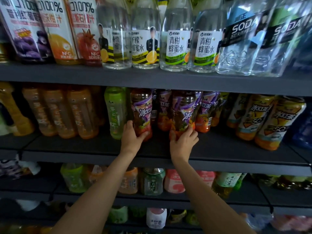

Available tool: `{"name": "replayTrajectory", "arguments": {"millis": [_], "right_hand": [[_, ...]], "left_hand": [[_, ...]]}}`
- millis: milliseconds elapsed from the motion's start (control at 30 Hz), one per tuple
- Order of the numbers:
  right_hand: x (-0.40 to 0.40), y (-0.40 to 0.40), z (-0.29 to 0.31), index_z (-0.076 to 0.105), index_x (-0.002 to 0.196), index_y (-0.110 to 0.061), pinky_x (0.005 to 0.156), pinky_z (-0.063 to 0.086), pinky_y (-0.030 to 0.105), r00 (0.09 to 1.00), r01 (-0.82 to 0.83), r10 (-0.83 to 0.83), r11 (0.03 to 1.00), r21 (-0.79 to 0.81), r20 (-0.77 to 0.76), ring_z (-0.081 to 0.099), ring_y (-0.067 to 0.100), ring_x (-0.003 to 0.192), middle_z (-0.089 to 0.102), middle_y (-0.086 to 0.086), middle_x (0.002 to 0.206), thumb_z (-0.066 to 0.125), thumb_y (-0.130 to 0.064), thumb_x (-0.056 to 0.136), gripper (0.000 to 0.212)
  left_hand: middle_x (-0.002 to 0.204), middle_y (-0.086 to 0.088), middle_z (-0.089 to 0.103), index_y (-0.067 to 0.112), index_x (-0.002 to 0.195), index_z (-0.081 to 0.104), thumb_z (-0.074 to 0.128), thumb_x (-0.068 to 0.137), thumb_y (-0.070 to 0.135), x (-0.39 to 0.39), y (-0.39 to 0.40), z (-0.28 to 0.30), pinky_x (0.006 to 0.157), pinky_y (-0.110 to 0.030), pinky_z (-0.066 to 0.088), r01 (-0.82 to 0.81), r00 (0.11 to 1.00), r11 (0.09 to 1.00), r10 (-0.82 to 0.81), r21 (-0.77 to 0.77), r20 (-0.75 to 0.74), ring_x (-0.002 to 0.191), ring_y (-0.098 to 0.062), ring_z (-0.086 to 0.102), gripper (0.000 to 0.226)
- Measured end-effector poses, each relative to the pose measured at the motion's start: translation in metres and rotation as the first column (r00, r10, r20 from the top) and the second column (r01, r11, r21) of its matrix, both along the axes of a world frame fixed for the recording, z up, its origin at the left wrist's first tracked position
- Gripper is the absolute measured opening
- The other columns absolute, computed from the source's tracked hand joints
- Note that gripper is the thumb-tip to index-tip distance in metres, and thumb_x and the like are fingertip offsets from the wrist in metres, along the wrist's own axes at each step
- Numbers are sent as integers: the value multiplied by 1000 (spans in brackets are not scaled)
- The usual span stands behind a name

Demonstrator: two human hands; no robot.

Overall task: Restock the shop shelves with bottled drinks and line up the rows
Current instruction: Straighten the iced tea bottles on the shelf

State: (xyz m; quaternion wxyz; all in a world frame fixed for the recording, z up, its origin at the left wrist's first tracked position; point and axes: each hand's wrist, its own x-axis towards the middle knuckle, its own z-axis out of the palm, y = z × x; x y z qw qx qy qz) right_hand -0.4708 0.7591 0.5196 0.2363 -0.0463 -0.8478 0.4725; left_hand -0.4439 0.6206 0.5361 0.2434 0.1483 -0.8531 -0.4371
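Two purple-labelled iced-tea bottles stand upright on the middle shelf (pixel 219 149). My left hand (pixel 133 135) grips the base of the left purple bottle (pixel 141 108). The base of the right purple bottle (pixel 184 110) is held by my right hand (pixel 183 141). More purple-labelled bottles (pixel 205 112) stand in rows behind them, farther back on the shelf. A green tea bottle (pixel 115 112) stands just left of my left hand.
Orange drink bottles (pixel 72 112) fill the shelf's left side and yellow-labelled iced teas (pixel 270 122) the right. The top shelf carries juice cartons (pixel 55 31), honey-water bottles (pixel 175 41) and soda water (pixel 241 39). Lower shelves hold mixed bottles (pixel 152 183).
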Motion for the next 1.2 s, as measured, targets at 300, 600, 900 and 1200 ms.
{"name": "replayTrajectory", "arguments": {"millis": [300,600,900,1200], "right_hand": [[3,13,2,27,140,1,96,34,39,989,146,-145,989,-35,36,28,34,123,30,21,138,55,-14,91,58],[-10,59,21,26,140,1,104,32,44,982,149,-139,986,-75,132,31,37,128,31,22,141,57,-11,89,61],[15,-37,24,48,126,-2,97,45,30,938,-304,325,938,165,-117,53,23,115,55,13,123,58,-13,90,39],[-41,-93,57,20,139,6,93,42,40,954,-257,201,931,260,222,51,36,118,45,24,134,43,-2,93,52]], "left_hand": [[136,-8,44,10,133,36,71,79,23,23,-22,-1,103,-30,33,49,999,999,-49,-11,11,128,-23,41,65],[140,-8,41,13,136,32,71,79,24,27,-27,-3,108,-37,32,92,996,995,-93,32,11,131,-23,37,70],[139,-8,44,11,136,33,70,78,30,27,-31,-5,107,-41,36,96,995,993,-97,-70,-17,130,-23,40,71],[136,-8,44,12,133,37,73,77,24,36,-46,-14,104,-36,35,77,995,997,-78,-14,-54,127,-23,42,68]]}}
